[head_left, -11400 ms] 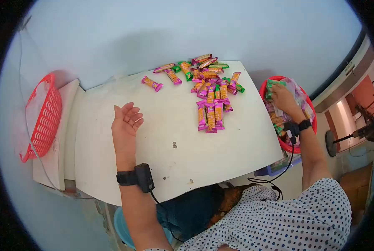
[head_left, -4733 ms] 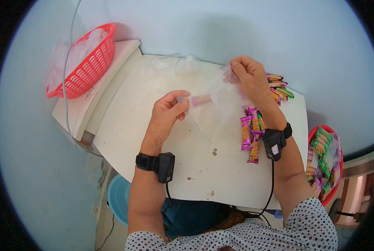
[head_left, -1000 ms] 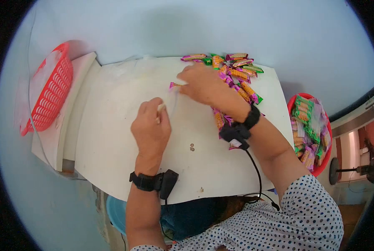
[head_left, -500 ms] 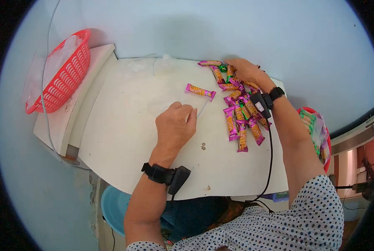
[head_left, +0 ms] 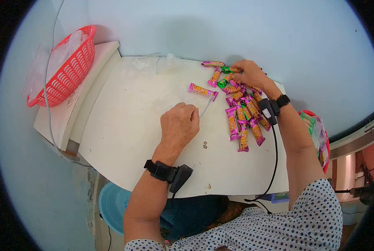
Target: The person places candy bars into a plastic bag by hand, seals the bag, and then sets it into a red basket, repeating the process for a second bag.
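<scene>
My left hand [head_left: 179, 125] is closed over the middle of the white table, back of the hand up. A thin, pale clear edge, apparently of a plastic bag [head_left: 206, 107], sticks out beside its thumb. Just beyond lies a single snack bar [head_left: 203, 90] in a purple and orange wrapper. At the far side of the pile, my right hand [head_left: 250, 74] has its fingers bent down onto a green-wrapped snack bar [head_left: 227, 70]; the fingertips are partly hidden. Several purple-wrapped bars [head_left: 233, 123] and another green one [head_left: 225, 80] lie loosely heaped below and left of it.
Clear bags [head_left: 170, 60] lie at the table's back edge, against the wall. A red basket [head_left: 72, 73] of clear plastic stands on a raised ledge at left. Another red basket [head_left: 327, 152] with wrapped packs is at right. A blue basin [head_left: 111, 205] sits below the table.
My right hand has shifted slightly right, and the green-wrapped bars near its fingers have spread apart. My left hand stays closed in nearly the same place.
</scene>
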A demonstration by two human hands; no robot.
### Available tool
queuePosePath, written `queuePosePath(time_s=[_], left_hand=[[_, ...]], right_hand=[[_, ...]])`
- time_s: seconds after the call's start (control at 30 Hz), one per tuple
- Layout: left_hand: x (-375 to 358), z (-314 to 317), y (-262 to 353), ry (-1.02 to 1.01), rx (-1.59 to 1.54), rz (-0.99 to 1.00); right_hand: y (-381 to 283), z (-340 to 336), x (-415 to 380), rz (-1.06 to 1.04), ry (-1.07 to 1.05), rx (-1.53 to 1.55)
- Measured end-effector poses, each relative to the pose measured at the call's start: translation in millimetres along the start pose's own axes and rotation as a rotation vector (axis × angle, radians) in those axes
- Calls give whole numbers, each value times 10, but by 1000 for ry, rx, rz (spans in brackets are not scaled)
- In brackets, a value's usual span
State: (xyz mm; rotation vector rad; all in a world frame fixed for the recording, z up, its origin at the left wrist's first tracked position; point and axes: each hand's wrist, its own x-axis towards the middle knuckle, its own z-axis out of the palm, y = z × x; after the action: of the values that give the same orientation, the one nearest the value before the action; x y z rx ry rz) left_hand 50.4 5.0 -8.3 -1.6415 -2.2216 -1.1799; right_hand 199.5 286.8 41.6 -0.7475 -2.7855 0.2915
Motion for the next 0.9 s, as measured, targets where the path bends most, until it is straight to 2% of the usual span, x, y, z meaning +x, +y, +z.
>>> queuePosePath(time_s=[0.1, 0.2, 0.3, 0.4, 0.5, 0.6, 0.7, 0.8, 0.9], left_hand=[[2, 24, -27, -9, 0, -7], [-7, 43, -37, 35, -66, -13], [-5, 23, -10, 26, -123, -38], [5, -26, 12, -3, -133, -60], [-4, 11, -31, 7, -119, -33], [-4, 25, -39, 32, -122, -11], [-6, 43, -41, 47, -116, -13], [2, 37, -21, 49, -98, -16], [-3, 49, -26, 66, -57, -19]], right_hand=[[63, 163, 55, 19, -123, -108], [50, 210, 53, 55, -146, -105], [92, 249, 53, 35, -77, -39], [75, 337, 4, -139, 159, -14], [20, 282, 45, -14, -87, 19], [-117, 198, 53, 132, -170, 47], [-3, 267, 2, -127, 48, -43], [30, 211, -68, -108, 192, 36], [-339, -154, -216, 193, 88, 139]])
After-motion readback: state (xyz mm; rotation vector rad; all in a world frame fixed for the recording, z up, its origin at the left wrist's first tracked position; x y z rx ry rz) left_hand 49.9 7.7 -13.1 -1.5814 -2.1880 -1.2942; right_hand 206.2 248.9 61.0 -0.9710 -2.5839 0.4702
